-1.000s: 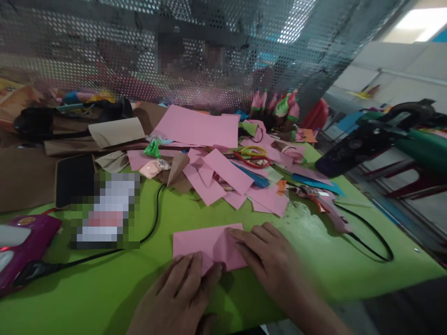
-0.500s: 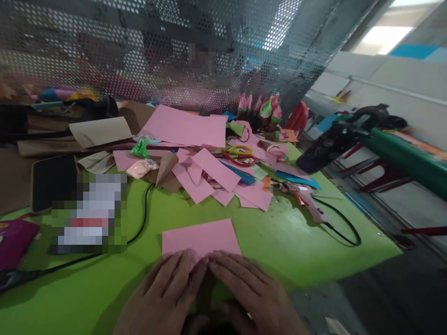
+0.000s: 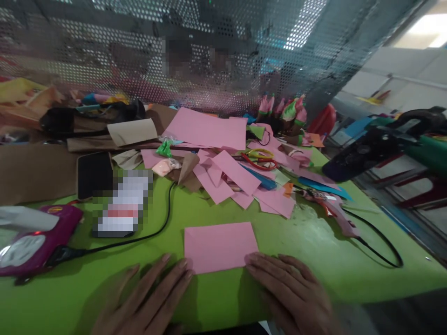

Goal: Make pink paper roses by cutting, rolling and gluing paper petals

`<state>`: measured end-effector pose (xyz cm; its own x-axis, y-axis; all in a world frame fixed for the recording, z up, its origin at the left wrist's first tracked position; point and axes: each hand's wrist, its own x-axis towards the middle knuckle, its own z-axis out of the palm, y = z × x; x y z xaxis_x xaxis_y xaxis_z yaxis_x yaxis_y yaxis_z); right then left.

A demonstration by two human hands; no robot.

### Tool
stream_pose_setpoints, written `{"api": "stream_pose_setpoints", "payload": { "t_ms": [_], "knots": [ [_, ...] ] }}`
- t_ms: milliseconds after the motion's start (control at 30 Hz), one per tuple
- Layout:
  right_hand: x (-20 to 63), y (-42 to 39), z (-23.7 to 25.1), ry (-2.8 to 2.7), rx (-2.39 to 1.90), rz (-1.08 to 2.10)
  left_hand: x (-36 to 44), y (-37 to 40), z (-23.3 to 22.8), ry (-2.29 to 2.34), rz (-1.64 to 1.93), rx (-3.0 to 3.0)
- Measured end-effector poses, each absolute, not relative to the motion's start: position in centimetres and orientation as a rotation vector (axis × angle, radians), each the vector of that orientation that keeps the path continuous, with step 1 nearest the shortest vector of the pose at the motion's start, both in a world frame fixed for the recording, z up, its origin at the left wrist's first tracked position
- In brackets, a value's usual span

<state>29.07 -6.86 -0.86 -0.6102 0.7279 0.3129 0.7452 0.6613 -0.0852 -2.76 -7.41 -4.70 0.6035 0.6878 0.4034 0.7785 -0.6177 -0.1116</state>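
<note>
- Left hand (image 3: 153, 298) and right hand (image 3: 289, 291) lie flat, fingers spread and holding nothing, tips touching the near corners of the pink paper (image 3: 220, 245).
- It sits flat on the green table (image 3: 314, 260), near edge.
- Imo press evenly outward, so the crease stays sharp.
- Scrap pile (image 3: 240, 181) sits well behind.

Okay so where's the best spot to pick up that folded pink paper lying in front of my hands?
Probably by the near long edge of the pink paper, coming from your side. It lies flat on the green table, so a fingertip has to slide under an edge to lift it, and the left hand and right hand already flank its two near corners.
</note>
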Motion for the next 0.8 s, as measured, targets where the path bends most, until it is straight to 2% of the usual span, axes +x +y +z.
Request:
{"api": "stream_pose_setpoints", "payload": {
  "t_ms": [167, 533, 800],
  "knots": [
    [27.5, -3.8, 1.3, -2.414, -1.272, -0.024, -2.7, -6.3, -3.4, -1.057, -0.496, -2.609],
    [23.1, 0.6, 3.0, -2.625, -1.425, 0.379, -3.2, -5.3, -0.1, -1.473, -0.842, -2.625],
    [23.1, 1.7, 3.8, -2.676, -1.407, 0.559, -1.7, -3.5, -0.3, -1.723, -0.948, -2.768]
  ]
}}
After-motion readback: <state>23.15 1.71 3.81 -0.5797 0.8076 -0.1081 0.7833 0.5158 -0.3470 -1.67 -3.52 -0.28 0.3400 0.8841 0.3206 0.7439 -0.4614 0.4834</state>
